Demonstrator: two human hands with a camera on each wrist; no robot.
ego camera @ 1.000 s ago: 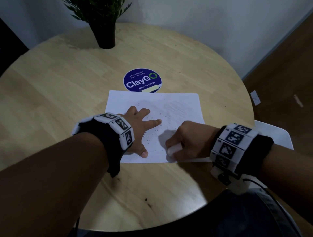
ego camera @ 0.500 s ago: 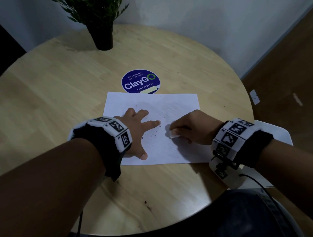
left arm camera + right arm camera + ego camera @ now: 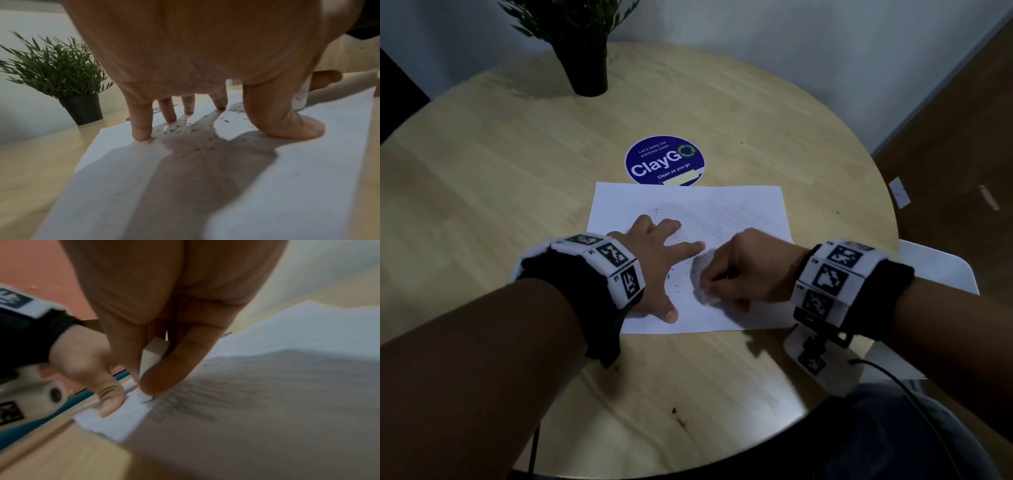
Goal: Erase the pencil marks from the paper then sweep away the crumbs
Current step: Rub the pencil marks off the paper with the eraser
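Observation:
A white sheet of paper (image 3: 739, 209) lies on the round wooden table (image 3: 482, 192), with faint pencil marks (image 3: 185, 400) and dark eraser crumbs (image 3: 678, 277) scattered on it. My left hand (image 3: 654, 263) lies spread flat on the paper's left half, its fingertips (image 3: 141, 134) pressing down. My right hand (image 3: 743, 270) pinches a white eraser (image 3: 152, 353) between thumb and fingers, with its tip on the paper near the pencil marks. In the head view the eraser is blurred and mostly hidden under the fingers.
A blue round ClayGo sticker (image 3: 664, 161) sits just beyond the paper. A potted plant (image 3: 585, 58) stands at the table's far side. A white chair seat (image 3: 935, 267) shows at the right, past the table edge.
My right hand with the eraser moved away from me across the paper and has come back nearer, toward the left hand's thumb. The left hand has stayed pressed on the sheet.

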